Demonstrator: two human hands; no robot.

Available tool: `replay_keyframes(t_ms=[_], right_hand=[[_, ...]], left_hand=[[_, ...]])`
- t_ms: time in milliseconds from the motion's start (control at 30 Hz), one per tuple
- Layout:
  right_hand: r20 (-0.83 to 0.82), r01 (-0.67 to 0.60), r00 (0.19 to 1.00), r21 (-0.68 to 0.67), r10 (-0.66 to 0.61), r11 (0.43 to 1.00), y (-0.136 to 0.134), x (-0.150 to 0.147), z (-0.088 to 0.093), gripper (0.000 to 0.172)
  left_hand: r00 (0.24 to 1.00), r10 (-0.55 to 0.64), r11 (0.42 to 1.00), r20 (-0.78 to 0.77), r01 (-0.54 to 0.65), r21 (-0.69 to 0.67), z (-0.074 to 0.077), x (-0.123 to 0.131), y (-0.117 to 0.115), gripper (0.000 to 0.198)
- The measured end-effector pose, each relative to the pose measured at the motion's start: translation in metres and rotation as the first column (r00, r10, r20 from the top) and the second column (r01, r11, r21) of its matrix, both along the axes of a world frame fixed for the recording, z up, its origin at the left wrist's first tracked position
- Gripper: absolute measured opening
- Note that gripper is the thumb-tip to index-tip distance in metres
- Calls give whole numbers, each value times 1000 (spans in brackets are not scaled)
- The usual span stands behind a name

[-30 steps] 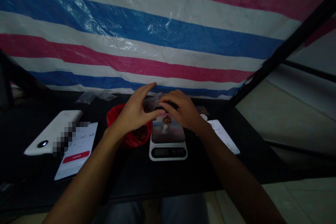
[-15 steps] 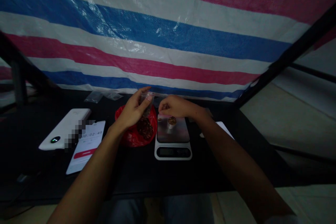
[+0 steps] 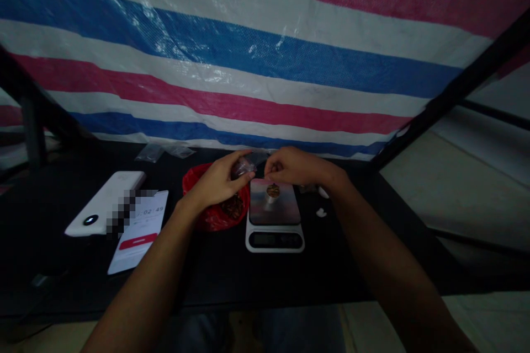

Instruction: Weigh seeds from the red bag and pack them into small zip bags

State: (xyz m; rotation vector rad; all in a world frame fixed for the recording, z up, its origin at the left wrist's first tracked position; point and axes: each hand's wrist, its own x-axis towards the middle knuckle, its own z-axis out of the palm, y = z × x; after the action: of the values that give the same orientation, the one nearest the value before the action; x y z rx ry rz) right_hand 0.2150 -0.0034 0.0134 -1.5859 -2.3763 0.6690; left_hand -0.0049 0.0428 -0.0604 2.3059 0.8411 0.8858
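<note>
My left hand (image 3: 221, 179) is closed round a small clear plastic bag (image 3: 244, 165), thumb in front, over the edge of a red plastic bag (image 3: 211, 219). Dried brown pieces (image 3: 233, 207) lie in that red bag. My right hand (image 3: 287, 165) has its fingertips pinched together at the back of a white digital scale (image 3: 275, 240); what they hold, if anything, is too small to name. Just below those fingers, a small cup (image 3: 273, 199) filled with similar brown pieces stands on the metal plate of the scale. The scale's display is too dim to read.
A phone showing a timer (image 3: 138, 240) and a white power bank (image 3: 105, 201) lie to the left. Flat clear bags (image 3: 149, 152) are at the back. Small white bits (image 3: 321, 213) sit right of the scale. A striped tarp (image 3: 248, 83) closes off the back of the black table (image 3: 215, 276).
My left hand has moved right and slightly down with the clear bag. My right hand has shifted right, towards the cup. A small piece on the plate's left no longer shows.
</note>
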Motion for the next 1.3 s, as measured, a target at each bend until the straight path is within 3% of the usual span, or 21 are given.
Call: replay_keyframes(t_ms=[200,400,633,733,867,933,1100,1300], right_hand=[[-10,-17,1000,-113,16,994,-25,10,6,14],[-25,-10,1000,-104,8,995,-25,10,-3,15],[-78,-3,997,-36,0,999,-32,19,1,18],[-107,105,989,34,-101,994,-43,25,-8,17],[-122,165,981,98,-153,981,-57,27,-37,49],[-141,179,977,131,-161,975,-60,25,-53,54],[-196,190,969,191,-152,963,-55,22,-75,33],[-199,191,968,195,-152,962,-49,22,-65,30]], left_hand=[[985,-118,992,-128,123,35,0,4,-7,60],[966,-122,991,-227,131,25,4,3,-12,64],[948,-124,990,-293,140,33,6,5,-16,66],[932,-125,989,-339,142,26,5,5,-16,70],[913,-123,990,-390,139,13,6,5,-17,72],[908,-120,990,-402,137,13,6,5,-19,72],[901,-114,990,-419,136,23,8,8,-22,75],[900,-112,990,-422,139,34,11,11,-25,76]])
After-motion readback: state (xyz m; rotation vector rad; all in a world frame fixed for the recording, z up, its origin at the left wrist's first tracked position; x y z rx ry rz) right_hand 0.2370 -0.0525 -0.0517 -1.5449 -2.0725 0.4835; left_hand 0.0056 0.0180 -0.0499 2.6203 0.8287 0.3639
